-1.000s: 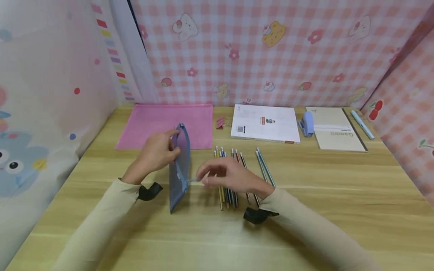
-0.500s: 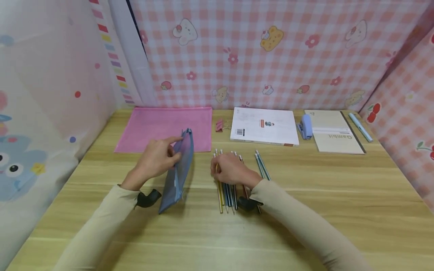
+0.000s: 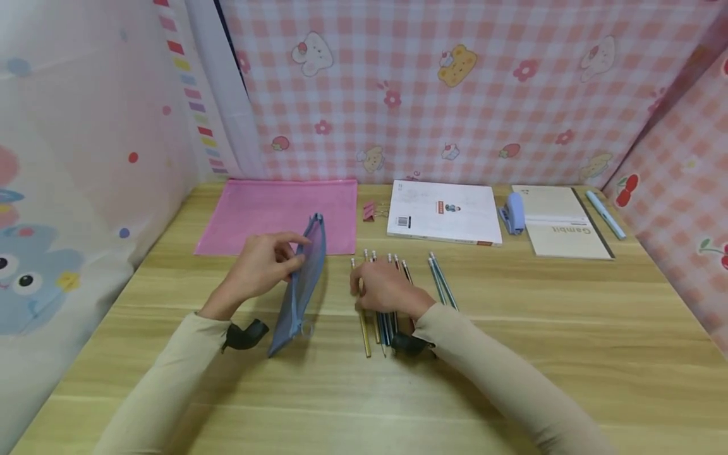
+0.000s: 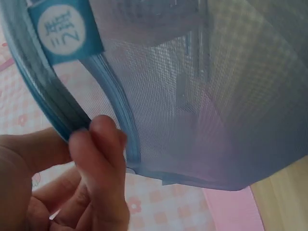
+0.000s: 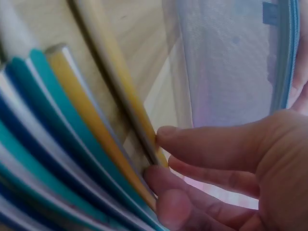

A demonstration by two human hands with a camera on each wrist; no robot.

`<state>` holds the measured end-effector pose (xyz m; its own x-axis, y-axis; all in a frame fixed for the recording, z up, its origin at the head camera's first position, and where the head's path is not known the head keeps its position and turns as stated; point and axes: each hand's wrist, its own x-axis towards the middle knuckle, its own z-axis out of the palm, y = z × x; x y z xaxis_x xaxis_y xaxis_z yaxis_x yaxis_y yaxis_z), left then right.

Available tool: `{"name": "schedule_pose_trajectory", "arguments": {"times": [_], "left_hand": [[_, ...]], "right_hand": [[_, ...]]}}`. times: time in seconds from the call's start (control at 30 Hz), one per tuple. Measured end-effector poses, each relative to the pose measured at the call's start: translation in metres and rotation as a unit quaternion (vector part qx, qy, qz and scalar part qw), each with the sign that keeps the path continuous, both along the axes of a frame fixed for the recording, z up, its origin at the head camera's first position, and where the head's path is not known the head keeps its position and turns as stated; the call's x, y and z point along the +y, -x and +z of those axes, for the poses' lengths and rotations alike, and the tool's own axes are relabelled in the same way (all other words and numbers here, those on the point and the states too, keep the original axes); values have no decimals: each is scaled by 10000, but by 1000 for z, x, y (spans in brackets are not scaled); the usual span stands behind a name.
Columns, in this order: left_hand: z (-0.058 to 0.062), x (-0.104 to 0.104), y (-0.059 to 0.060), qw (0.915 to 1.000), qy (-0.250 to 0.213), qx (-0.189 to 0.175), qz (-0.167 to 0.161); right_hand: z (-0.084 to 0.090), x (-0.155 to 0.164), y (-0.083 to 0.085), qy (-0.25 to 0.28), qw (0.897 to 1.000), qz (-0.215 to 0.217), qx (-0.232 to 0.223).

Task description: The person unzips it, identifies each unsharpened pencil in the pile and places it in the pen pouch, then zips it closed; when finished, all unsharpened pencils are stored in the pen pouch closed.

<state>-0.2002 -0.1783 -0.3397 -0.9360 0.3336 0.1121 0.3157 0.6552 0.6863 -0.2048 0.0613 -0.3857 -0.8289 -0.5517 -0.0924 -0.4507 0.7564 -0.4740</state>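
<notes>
My left hand (image 3: 258, 265) pinches the zipped edge of a blue mesh zipper pouch (image 3: 309, 272), holding it on its side so it stands tilted over the table. In the left wrist view, thumb and finger grip the zip band below a blue label (image 4: 67, 31). My right hand (image 3: 389, 284) pinches a yellow pencil (image 3: 364, 335) at the left of a bundle of pencils (image 3: 385, 325). The right wrist view has the thumb on one side of that pencil and fingers on the other. Another yellow pencil (image 5: 82, 91) lies beside it, along teal and dark blue striped ones.
Two teal pencils (image 3: 439, 281) lie apart on the right. Along the back are a pink pouch (image 3: 256, 218), a pink binder clip (image 3: 369, 212), a white book (image 3: 443, 212), a lilac stapler (image 3: 514, 213), a notebook (image 3: 560, 237) and a light-blue pen (image 3: 605, 215).
My right hand has left the pouch's zip pull, moved right onto the pencils and shifted one yellow pencil slightly left. The left hand keeps its pinch; the pouch has tilted.
</notes>
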Motion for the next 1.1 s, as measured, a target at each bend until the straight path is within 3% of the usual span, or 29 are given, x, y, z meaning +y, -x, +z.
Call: {"name": "schedule_pose_trajectory", "arguments": {"times": [0.37, 0.47, 0.57, 0.67, 0.8, 0.87, 1.1], "left_hand": [[0, -1, 1, 9990, -285, -181, -291], [0, -3, 1, 9978, -365, -300, -461], [-1, -5, 0, 9964, -356, -401, -652], [-2, -6, 0, 9956, -311, -448, -768], [-3, -4, 0, 9953, -260, -420, -828], [-3, -2, -1, 9953, -246, -392, -846], [-2, 7, -3, 9954, -114, -329, -889]], "right_hand": [[-1, -18, -3, -226, 9997, -127, -18], [-1, -18, -2, 96, 9996, -179, -173], [2, -12, 0, 664, 9945, -366, -722], [7, -3, 2, 1503, 9762, -698, -1400], [16, 7, 6, 2771, 9384, -1042, -1781], [21, 8, 8, 3279, 9221, -1104, -1731], [28, -2, 9, 4152, 8945, -1229, -1109]]}}
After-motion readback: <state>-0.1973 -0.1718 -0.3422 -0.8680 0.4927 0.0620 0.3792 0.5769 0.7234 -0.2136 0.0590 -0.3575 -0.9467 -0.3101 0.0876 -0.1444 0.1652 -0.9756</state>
